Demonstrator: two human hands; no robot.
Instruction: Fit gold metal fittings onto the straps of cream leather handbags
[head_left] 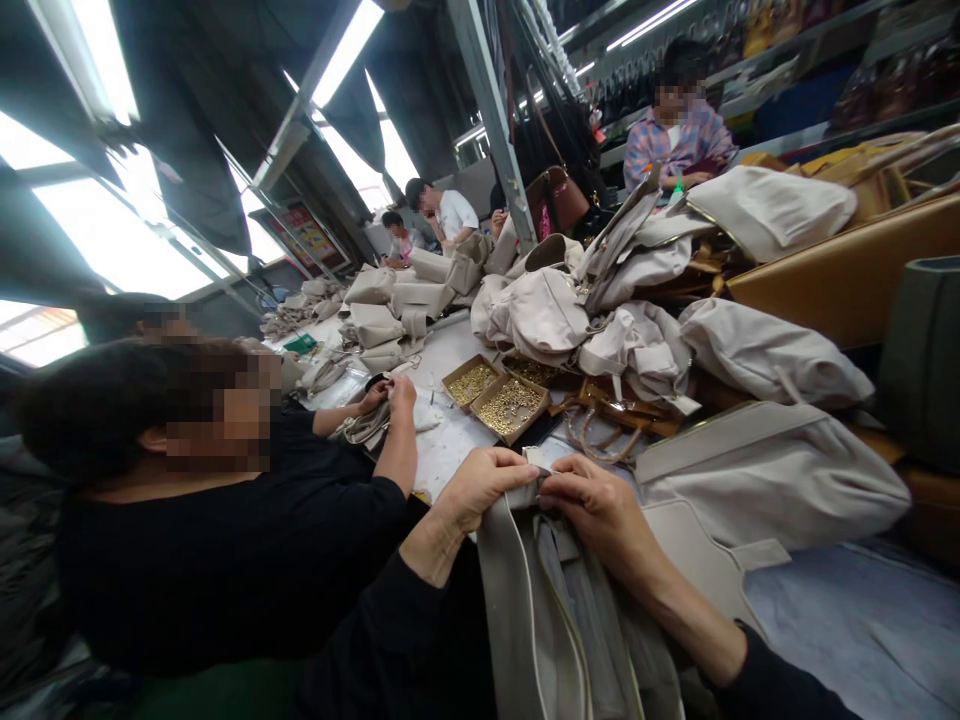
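Note:
A pale grey-beige bag (pixel 514 600) hangs open in front of me, its light-edged panels and grey lining showing. At its upper end, my left hand (pixel 480 487) pinches the bag's edge between thumb and fingers. Close beside it, my right hand (pixel 596 500) also has its fingertips closed on the bag's edge. A small pale tab (pixel 534 457) sticks up between the two hands. Whether a small part is between the fingertips is too small to tell. Just beyond the hands are cardboard boxes (pixel 512 408) of small gold-coloured metal pieces.
A person in black (pixel 225 540) sits close at my left, both hands on pale material. Several pale bags (pixel 772 470) are heaped along the right, with tan bags (pixel 862 240) behind. A metal post (pixel 499 130) rises mid-table. Others sit farther back.

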